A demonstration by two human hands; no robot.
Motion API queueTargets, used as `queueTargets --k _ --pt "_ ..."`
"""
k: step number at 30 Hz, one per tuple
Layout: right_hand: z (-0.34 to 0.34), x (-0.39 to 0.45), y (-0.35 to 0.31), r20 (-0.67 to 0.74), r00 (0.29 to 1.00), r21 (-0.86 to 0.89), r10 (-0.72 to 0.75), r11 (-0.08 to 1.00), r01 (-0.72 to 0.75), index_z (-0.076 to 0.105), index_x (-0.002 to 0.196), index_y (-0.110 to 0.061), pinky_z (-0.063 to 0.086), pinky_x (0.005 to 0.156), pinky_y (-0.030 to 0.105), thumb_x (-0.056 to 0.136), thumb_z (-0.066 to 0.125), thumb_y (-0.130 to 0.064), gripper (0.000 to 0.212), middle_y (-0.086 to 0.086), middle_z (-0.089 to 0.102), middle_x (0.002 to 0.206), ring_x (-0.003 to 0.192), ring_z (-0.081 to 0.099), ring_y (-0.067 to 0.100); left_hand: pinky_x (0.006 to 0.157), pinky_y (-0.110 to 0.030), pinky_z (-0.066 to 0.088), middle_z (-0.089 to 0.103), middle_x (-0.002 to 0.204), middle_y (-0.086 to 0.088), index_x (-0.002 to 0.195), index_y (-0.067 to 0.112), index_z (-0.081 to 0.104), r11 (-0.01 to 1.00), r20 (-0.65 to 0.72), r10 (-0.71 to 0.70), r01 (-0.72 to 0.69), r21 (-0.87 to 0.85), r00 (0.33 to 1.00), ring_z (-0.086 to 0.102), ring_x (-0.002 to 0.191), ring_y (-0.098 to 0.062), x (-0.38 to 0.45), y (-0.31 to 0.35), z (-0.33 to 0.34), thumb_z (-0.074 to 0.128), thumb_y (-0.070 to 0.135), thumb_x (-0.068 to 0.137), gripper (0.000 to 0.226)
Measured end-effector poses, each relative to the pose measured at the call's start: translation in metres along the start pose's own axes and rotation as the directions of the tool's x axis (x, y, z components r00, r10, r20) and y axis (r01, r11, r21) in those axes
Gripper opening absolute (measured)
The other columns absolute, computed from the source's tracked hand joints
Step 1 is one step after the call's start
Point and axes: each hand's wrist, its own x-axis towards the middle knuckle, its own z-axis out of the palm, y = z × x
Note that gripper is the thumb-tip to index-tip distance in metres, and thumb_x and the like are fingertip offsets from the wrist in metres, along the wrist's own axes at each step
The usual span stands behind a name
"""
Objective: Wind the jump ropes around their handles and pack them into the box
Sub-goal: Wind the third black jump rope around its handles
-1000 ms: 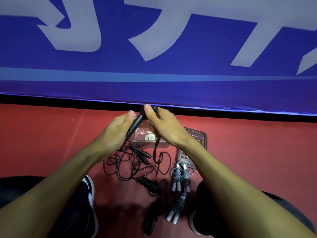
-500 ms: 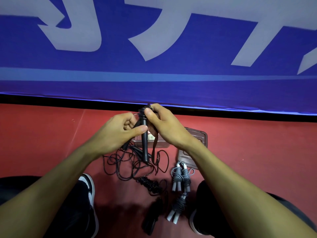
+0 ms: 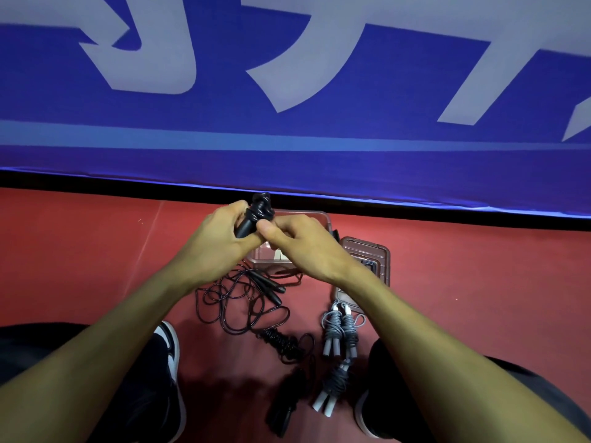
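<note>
Left hand (image 3: 214, 241) curled round black handle pair (image 3: 248, 220), cord bunched at top. Right hand (image 3: 300, 244) pinches the cord w/ thumb + fingers, touching left hand, just above clear box (image 3: 319, 215). Loose black rope (image 3: 243, 298) on red floor (image 3: 479, 282) below. Lid (image 3: 374, 254) right of box; two wound grey ropes (image 3: 339, 327) near it.
</note>
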Motion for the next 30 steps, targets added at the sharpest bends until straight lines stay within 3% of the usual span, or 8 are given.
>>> queueTargets --k 2,4,10,14,17,23,26,30 --pt "0.001 0.002 0.000 -0.021 1.000 0.009 -0.020 1.000 0.020 0.062 0.080 -0.005 0.036 0.059 0.019 0.105 0.041 -0.051 0.057 -0.010 0.051 0.061 0.056 0.046 0.000 0.064 -0.036 0.038 0.046 0.071 0.006 0.091 0.009 0.050 0.999 -0.031 0.008 -0.009 -0.032 0.999 0.042 0.064 -0.011 0.001 -0.001 0.001 0.066 0.053 0.083 0.048" --pt "0.000 0.004 0.002 -0.055 0.998 0.020 -0.013 1.000 0.015 0.061 0.079 -0.006 0.039 0.061 0.028 0.105 0.038 -0.053 0.058 -0.004 0.052 0.065 0.059 0.046 0.007 0.068 -0.034 0.041 0.050 0.073 0.007 0.089 0.009 0.047 0.994 -0.046 -0.011 0.006 -0.109 0.999 0.046 0.065 -0.008 0.002 0.000 0.003 0.064 0.038 0.094 0.034" --pt "-0.001 0.005 0.004 -0.104 0.994 0.034 0.035 0.999 -0.031 0.062 0.076 -0.010 0.034 0.055 0.026 0.107 0.037 -0.048 0.055 -0.003 0.048 0.058 0.052 0.042 0.007 0.075 -0.034 0.049 0.067 0.088 -0.005 0.094 0.017 0.054 0.965 -0.040 -0.029 0.018 -0.261 0.999 0.057 0.077 -0.014 0.004 0.001 0.004 0.049 0.034 0.104 0.020" --pt "-0.001 0.005 0.004 -0.080 0.996 0.048 0.037 0.998 -0.033 0.060 0.073 -0.023 0.037 0.058 0.028 0.107 0.035 -0.051 0.051 0.000 0.052 0.065 0.056 0.045 0.008 0.070 -0.020 0.051 0.064 0.092 -0.006 0.108 0.018 0.056 0.943 -0.023 -0.026 0.017 -0.334 0.999 0.060 0.073 -0.003 0.004 0.001 0.004 0.053 0.023 0.104 0.007" --pt "-0.001 0.004 0.004 -0.025 0.999 0.046 0.032 0.998 -0.031 0.057 0.075 -0.029 0.038 0.061 0.026 0.107 0.033 -0.052 0.046 -0.003 0.053 0.066 0.059 0.048 0.006 0.065 -0.013 0.051 0.062 0.092 -0.005 0.115 0.008 0.057 0.927 -0.022 -0.049 0.038 -0.372 0.999 0.062 0.068 0.002 0.005 0.002 0.003 0.056 0.012 0.101 0.015" --pt "0.004 0.006 0.009 0.047 0.998 0.055 0.033 0.998 -0.036 0.063 0.095 -0.015 0.038 0.065 0.021 0.108 0.032 -0.048 0.047 -0.013 0.054 0.070 0.062 0.050 0.000 0.064 -0.016 0.049 0.063 0.085 0.000 0.115 0.006 0.059 0.953 -0.031 -0.082 0.069 -0.295 0.996 0.061 0.063 0.002 0.006 -0.003 0.001 0.071 0.009 0.091 0.027" --pt "0.007 0.006 0.010 0.052 0.998 0.024 0.030 0.999 -0.031 0.055 0.084 -0.026 0.035 0.060 0.019 0.110 0.031 -0.044 0.040 -0.013 0.052 0.067 0.056 0.050 -0.004 0.070 -0.026 0.049 0.063 0.083 -0.002 0.108 0.011 0.060 0.961 -0.022 -0.107 0.098 -0.257 0.994 0.061 0.065 -0.001 0.007 -0.008 0.001 0.079 0.013 0.086 0.030" --pt "0.013 0.008 0.006 0.062 0.998 0.025 0.018 0.999 -0.020 0.046 0.074 -0.026 0.035 0.060 0.022 0.111 0.028 -0.041 0.043 -0.010 0.051 0.067 0.059 0.047 0.001 0.070 -0.026 0.049 0.060 0.078 -0.002 0.104 0.010 0.056 0.959 -0.045 -0.155 0.139 -0.246 0.987 0.061 0.061 0.000 0.007 -0.014 0.004 0.080 0.014 0.084 0.031"
